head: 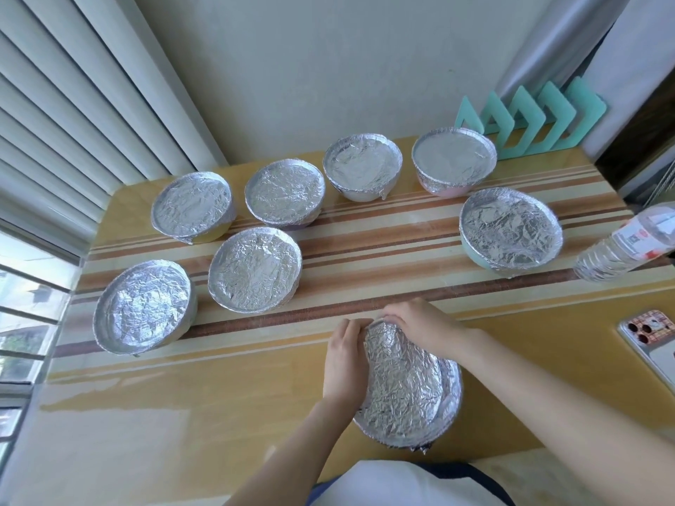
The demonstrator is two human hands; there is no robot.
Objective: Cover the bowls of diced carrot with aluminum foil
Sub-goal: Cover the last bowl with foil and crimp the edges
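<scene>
A round bowl wrapped in crinkly silver foil [405, 388] sits near the front of a shiny yellow table with brown stripes [255, 396]. The left hand [345, 357] and right hand [416, 325] both curl over its rim, pressing the foil. The clear plastic bottle [621, 246] at the right has a red and white label, too blurry to read.

Forearms [299, 443] bare; white top [387, 483], dark navy edging.

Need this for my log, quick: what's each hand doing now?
Left hand: grips the rim of the foil-covered bowl.
Right hand: grips its far rim.
</scene>
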